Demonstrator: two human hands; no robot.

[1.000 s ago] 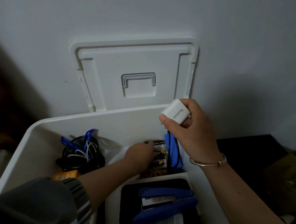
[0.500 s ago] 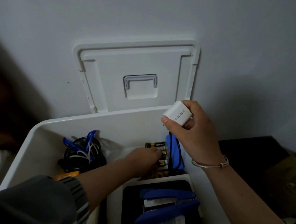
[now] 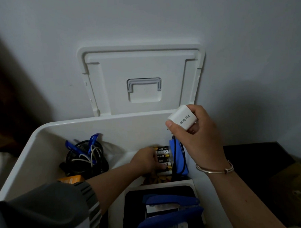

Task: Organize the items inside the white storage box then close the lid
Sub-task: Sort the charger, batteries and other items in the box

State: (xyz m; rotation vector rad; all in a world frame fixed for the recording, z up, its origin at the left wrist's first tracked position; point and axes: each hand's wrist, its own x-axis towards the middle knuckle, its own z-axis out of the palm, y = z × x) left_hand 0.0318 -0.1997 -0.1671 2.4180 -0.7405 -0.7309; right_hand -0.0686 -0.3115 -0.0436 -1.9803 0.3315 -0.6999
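Right hand (image 3: 200,137): raised above the far right corner of the white storage box (image 3: 93,120), thumb and curled fingers pinching a white charger (image 3: 182,117), printed face towards the camera, clear of the box contents. A thin metal bracelet (image 3: 214,169) sat on that wrist. Left hand (image 3: 145,160): reached down inside the box towards its far wall, fingertips on a pack of batteries (image 3: 164,158); the back of the hand hid the grip, so whether it held or only touched the pack could not be told. A grey sleeve (image 3: 46,213) covered that arm at the box's near left edge. Inside the box, against its right wall and touching the batteries, stood a blue item (image 3: 178,158) wrapped with a black cable. In the box's far left part stood a black mesh cup (image 3: 85,156) with blue pens and white and black cords, an orange item (image 3: 71,180) just nearer. At the box's near side a black tray (image 3: 134,211) held a blue stapler (image 3: 169,211). The lid (image 3: 143,70) was off, leaning upright behind the box, its handle (image 3: 144,84) facing the camera.
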